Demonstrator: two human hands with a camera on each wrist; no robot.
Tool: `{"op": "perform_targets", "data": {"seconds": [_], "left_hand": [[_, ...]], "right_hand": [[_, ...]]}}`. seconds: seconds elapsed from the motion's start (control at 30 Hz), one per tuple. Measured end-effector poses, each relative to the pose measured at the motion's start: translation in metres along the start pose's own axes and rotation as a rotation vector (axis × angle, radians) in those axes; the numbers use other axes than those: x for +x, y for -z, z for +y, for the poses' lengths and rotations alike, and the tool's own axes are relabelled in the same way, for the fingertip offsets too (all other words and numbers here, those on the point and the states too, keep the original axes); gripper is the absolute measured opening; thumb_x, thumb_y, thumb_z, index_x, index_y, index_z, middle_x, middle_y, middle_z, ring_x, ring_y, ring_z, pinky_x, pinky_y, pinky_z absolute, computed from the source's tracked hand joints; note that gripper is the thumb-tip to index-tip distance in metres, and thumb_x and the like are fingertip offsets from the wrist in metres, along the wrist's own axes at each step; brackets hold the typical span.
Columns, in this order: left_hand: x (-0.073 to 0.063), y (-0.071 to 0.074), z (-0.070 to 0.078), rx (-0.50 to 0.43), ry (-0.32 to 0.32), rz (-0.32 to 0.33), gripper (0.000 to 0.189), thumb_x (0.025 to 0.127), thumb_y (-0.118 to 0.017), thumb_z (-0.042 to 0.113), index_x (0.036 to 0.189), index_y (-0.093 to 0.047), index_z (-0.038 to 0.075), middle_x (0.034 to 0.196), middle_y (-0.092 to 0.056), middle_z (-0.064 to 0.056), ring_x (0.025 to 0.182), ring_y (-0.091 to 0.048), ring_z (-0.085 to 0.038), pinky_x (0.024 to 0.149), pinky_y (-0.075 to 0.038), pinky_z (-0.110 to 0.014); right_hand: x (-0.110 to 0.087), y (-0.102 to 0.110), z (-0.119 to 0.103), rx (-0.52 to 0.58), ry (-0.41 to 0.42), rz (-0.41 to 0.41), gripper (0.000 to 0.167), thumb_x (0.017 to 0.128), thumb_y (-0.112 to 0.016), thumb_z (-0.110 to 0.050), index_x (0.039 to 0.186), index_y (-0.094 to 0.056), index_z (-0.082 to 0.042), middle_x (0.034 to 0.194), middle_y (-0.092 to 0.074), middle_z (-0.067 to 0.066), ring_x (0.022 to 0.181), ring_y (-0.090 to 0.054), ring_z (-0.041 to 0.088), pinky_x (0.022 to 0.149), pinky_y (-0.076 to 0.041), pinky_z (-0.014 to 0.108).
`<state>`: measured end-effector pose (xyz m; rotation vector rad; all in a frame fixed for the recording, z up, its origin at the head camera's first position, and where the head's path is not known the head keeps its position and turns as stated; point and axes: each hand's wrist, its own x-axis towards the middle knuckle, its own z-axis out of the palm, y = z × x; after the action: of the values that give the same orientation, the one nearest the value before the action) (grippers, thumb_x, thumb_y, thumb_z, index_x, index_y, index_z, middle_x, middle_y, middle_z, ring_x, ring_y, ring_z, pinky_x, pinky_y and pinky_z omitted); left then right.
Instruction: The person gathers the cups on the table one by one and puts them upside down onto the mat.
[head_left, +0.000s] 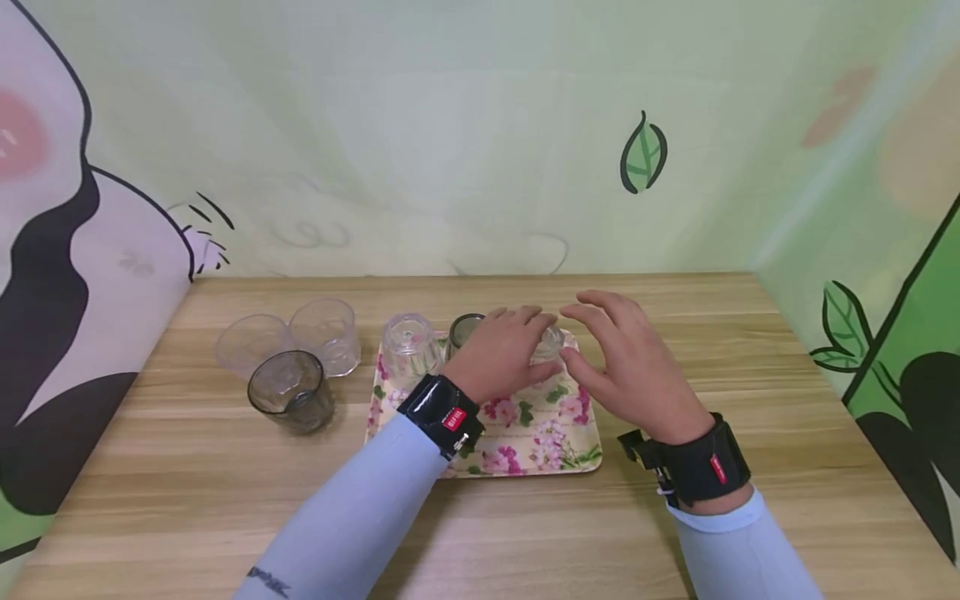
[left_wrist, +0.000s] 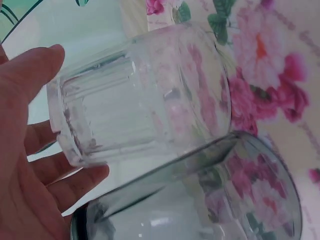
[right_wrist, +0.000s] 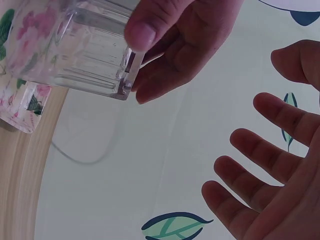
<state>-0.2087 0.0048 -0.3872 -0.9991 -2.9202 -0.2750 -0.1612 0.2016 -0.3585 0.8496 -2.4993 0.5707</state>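
My left hand (head_left: 504,350) reaches over the flowered tray (head_left: 480,457), thumb and fingers round the base of an upturned clear glass (left_wrist: 125,105). Its mouth faces the tray at the back right. Beside it in the left wrist view is a smoky grey glass (left_wrist: 200,200), partly behind my left hand in the head view. Another upturned clear glass (head_left: 411,346) stands at the tray's back left. Just right of the held glass, my right hand (head_left: 637,367) hovers with fingers spread and loosely bent, nothing between them.
Left of the tray, a second grey glass (head_left: 292,396) stands on the wooden table (head_left: 187,467) with two clear glasses, one (head_left: 326,337) behind it and one (head_left: 247,342) farther left. A printed cloth wall (head_left: 450,150) rises behind the table.
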Motion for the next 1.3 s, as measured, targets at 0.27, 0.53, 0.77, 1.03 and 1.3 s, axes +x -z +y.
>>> {"op": "perform_targets", "data": {"seconds": [0.27,0.53,0.77,1.03,1.3], "left_hand": [[-0.008,0.009,-0.003,-0.035,-0.014,0.056,0.069,0.097,-0.055,0.054,0.150,-0.044,0.012,0.151,-0.048,-0.010,0.140,-0.046,-0.027,0.119,-0.033,-0.043],[-0.017,0.020,-0.005,-0.079,-0.030,0.140,0.066,0.096,-0.057,0.053,0.149,-0.047,0.014,0.149,-0.051,-0.006,0.137,-0.049,-0.024,0.114,-0.041,-0.040],[-0.034,0.026,-0.005,-0.141,-0.044,0.224,0.065,0.096,-0.060,0.048,0.148,-0.047,0.012,0.148,-0.051,-0.007,0.137,-0.049,-0.024,0.114,-0.041,-0.040],[-0.052,0.035,-0.012,-0.196,-0.052,0.341,0.062,0.095,-0.061,0.043,0.145,-0.050,0.008,0.143,-0.056,-0.011,0.132,-0.054,-0.026,0.110,-0.045,-0.040],[-0.069,0.040,-0.016,-0.185,-0.055,0.412,0.062,0.094,-0.063,0.044,0.142,-0.053,0.005,0.142,-0.056,-0.014,0.132,-0.053,-0.027,0.111,-0.044,-0.041]], "right_hand": [[0.000,0.000,-0.001,0.014,-0.019,-0.016,0.046,0.091,-0.070,-0.025,0.132,-0.060,-0.007,0.138,-0.053,0.018,0.130,-0.048,0.038,0.105,-0.044,0.058],[0.000,0.001,-0.006,0.011,0.002,-0.017,0.049,0.091,-0.070,-0.027,0.133,-0.059,-0.005,0.137,-0.054,0.018,0.130,-0.047,0.037,0.105,-0.044,0.057],[0.001,0.004,-0.010,0.006,0.029,-0.009,0.048,0.091,-0.066,-0.027,0.133,-0.058,-0.004,0.136,-0.054,0.018,0.129,-0.048,0.036,0.107,-0.043,0.054],[0.002,0.004,-0.011,0.017,0.028,-0.036,0.052,0.091,-0.067,-0.030,0.136,-0.056,-0.005,0.138,-0.053,0.017,0.131,-0.047,0.034,0.108,-0.043,0.053],[0.001,0.003,-0.015,0.028,0.014,-0.068,0.056,0.091,-0.069,-0.031,0.139,-0.054,-0.007,0.141,-0.052,0.016,0.133,-0.046,0.034,0.109,-0.042,0.054]]}}
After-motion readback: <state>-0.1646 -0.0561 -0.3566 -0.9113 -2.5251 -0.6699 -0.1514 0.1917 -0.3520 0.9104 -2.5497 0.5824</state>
